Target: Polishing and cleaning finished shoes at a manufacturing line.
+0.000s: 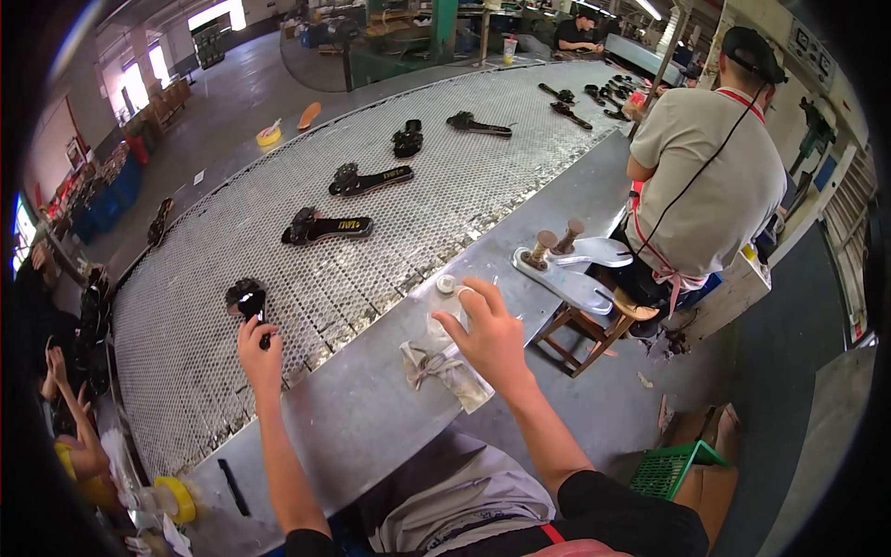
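At the left part of the mesh conveyor, my left hand (pixel 260 356) pinches the near end of a black sandal (pixel 248 299), whose dark decorated strap points away from me. My right hand (pixel 486 336) is over the metal ledge with thumb and fingers apart in a curve. Beside its fingertips stands a clear bottle (pixel 445 287) with a pale cap; whether the fingers touch it is hard to tell. Just below lies a crumpled whitish cloth (pixel 425 365) on a pale block or package (pixel 464 382). Two more black sandals (pixel 327 228) (pixel 371 179) lie farther along the mesh.
The mesh conveyor (pixel 195 371) carries several other sandals. On the right of the metal ledge (pixel 353 418) sits a metal shoe-form fixture (pixel 577 265). A co-worker (pixel 710 167) sits beyond it. A black pen-like stick (pixel 234 487) and yellow tape roll (pixel 176 499) lie lower left; a green crate (pixel 673 469) stands lower right.
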The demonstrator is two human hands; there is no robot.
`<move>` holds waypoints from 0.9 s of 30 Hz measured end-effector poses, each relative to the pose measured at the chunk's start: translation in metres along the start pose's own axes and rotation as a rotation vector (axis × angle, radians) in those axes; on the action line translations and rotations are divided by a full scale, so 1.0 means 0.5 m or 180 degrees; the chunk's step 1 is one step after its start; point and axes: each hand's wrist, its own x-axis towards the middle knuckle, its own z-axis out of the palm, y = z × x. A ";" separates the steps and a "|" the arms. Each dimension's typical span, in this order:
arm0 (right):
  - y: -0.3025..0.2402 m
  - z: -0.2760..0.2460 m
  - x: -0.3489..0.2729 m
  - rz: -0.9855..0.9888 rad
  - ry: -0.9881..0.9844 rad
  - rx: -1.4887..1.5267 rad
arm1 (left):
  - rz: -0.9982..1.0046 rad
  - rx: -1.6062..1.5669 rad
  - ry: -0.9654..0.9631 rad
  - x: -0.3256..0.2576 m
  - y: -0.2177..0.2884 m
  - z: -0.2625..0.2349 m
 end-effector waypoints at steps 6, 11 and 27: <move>-0.134 -0.022 -0.158 0.0341 -0.1451 0.1592 | 0.0134 0.0286 -0.0079 -0.372 0.225 -0.190; -0.214 0.002 -0.358 0.1266 -0.2566 0.2075 | 0.0040 0.0859 -0.1449 -0.576 0.260 -0.219; -0.283 0.042 -0.518 0.1953 -0.3214 0.2854 | -0.0930 0.0949 -0.1361 -0.318 0.065 -0.211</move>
